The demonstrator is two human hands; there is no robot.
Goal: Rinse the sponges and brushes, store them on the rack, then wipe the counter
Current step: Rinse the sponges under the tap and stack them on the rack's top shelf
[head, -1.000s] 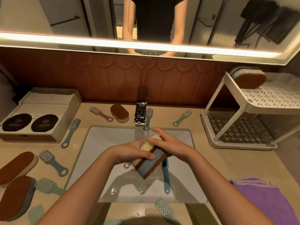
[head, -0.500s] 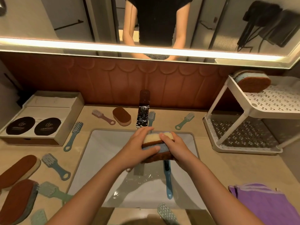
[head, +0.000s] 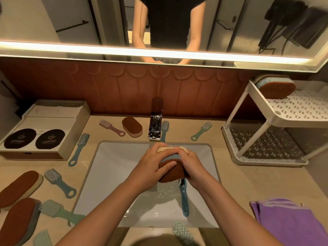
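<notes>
Both hands squeeze one layered sponge [head: 171, 172], cream on top, blue in the middle, brown below, over the white sink [head: 110, 174] just in front of the chrome faucet [head: 155, 127]. My left hand [head: 156, 164] grips its left side and my right hand [head: 190, 164] grips its right side. A blue brush [head: 183, 199] lies in the basin under my right wrist. One sponge [head: 276, 86] sits on the top shelf of the white rack [head: 266, 121] at the right.
Several brushes and brown sponges lie on the beige counter [head: 248, 181]: a sponge [head: 132, 126] and pink brush [head: 111, 127] behind the sink, two sponges [head: 19, 188] at the left edge. A box [head: 44, 128] stands back left. A purple cloth [head: 291, 222] lies front right.
The sponge has moved up and back toward the faucet, and turned from tilted on edge to lying flat between both hands, which now squeeze it.
</notes>
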